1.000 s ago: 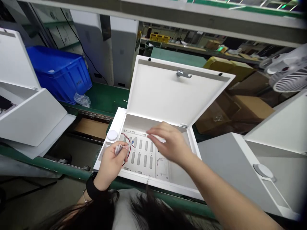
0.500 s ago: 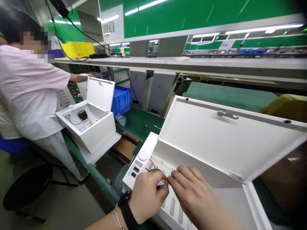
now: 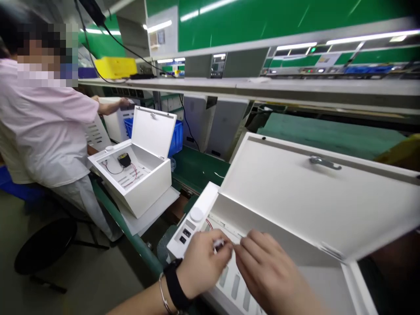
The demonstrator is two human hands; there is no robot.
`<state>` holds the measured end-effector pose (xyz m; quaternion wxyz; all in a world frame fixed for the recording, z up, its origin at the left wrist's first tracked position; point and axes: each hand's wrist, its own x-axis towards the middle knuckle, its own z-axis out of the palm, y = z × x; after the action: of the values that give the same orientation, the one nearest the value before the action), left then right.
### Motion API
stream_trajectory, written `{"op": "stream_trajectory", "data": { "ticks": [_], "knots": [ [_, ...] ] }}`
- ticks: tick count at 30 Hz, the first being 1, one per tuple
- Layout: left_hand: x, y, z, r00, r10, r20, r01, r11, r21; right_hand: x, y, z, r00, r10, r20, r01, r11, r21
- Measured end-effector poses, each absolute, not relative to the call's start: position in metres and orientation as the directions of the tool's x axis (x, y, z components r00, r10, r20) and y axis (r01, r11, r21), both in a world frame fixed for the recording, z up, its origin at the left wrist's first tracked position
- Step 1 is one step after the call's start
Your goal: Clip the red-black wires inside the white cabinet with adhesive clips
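Note:
My left hand (image 3: 206, 260) is closed in a pinch, with a small white piece (image 3: 218, 243) showing between thumb and fingers; its kind is too small to make out. Close beside it, my right hand (image 3: 262, 262) is pinched too, its fingertips almost touching the left ones. Whatever the right fingers hold is hidden. Both hands are over the near edge of a white metal box (image 3: 236, 280) with slots in its floor. Its hinged lid (image 3: 305, 188), fitted with a metal latch (image 3: 324, 162), stands raised. Red wires (image 3: 209, 224) run inside the box behind my left hand.
On the left, a second open white box (image 3: 152, 183) holds a black wired part (image 3: 124, 160). A co-worker in a pale pink shirt (image 3: 46, 118) stands beyond it. A blue crate (image 3: 177, 138) sits behind that box, and a shelf (image 3: 229, 87) crosses above the bench. A black stool (image 3: 46, 245) is lower left.
The view has shifted slightly left, and the second box appears further right. The co-worker's hand has left that box's lid. My hands stay pinched close together; the yellow-topped part behind them is now hidden.

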<state>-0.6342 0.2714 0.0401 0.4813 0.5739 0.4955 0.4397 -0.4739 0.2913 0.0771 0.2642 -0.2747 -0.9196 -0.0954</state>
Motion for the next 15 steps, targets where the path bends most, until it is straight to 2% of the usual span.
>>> {"op": "stream_trajectory", "data": {
  "ticks": [2,3,4,6,8,10,12,15],
  "knots": [
    [-0.638,0.275,0.042,0.076,0.997,-0.021,0.025,0.020,0.999,-0.474,0.288,0.088,-0.718,0.466,0.518,0.537,0.844,-0.016],
    [-0.641,0.279,0.042,-0.012,1.000,-0.012,-0.008,0.012,1.000,-0.474,0.288,0.093,-0.718,0.479,0.504,0.525,0.849,-0.058],
    [-0.646,0.283,0.041,-0.152,0.988,0.000,-0.041,-0.007,0.999,-0.473,0.290,0.096,-0.711,0.504,0.489,0.520,0.846,-0.117],
    [-0.657,0.291,0.038,-0.255,0.966,-0.045,-0.094,0.022,0.995,-0.469,0.302,0.095,-0.648,0.620,0.442,0.565,0.781,-0.268],
    [-0.666,0.295,0.034,-0.261,0.962,-0.084,-0.177,0.038,0.983,-0.462,0.326,0.079,-0.493,0.806,0.328,0.685,0.592,-0.425],
    [-0.672,0.292,0.031,-0.251,0.960,-0.122,-0.306,0.040,0.951,-0.454,0.356,0.048,-0.281,0.953,0.111,0.797,0.296,-0.526],
    [-0.674,0.284,0.029,-0.241,0.957,-0.162,-0.399,0.054,0.915,-0.446,0.385,0.003,-0.161,0.979,-0.127,0.848,0.072,-0.525],
    [-0.673,0.271,0.023,-0.234,0.949,-0.211,-0.437,0.092,0.895,-0.440,0.414,-0.074,-0.084,0.950,-0.300,0.925,-0.038,-0.379]
  ]
}}
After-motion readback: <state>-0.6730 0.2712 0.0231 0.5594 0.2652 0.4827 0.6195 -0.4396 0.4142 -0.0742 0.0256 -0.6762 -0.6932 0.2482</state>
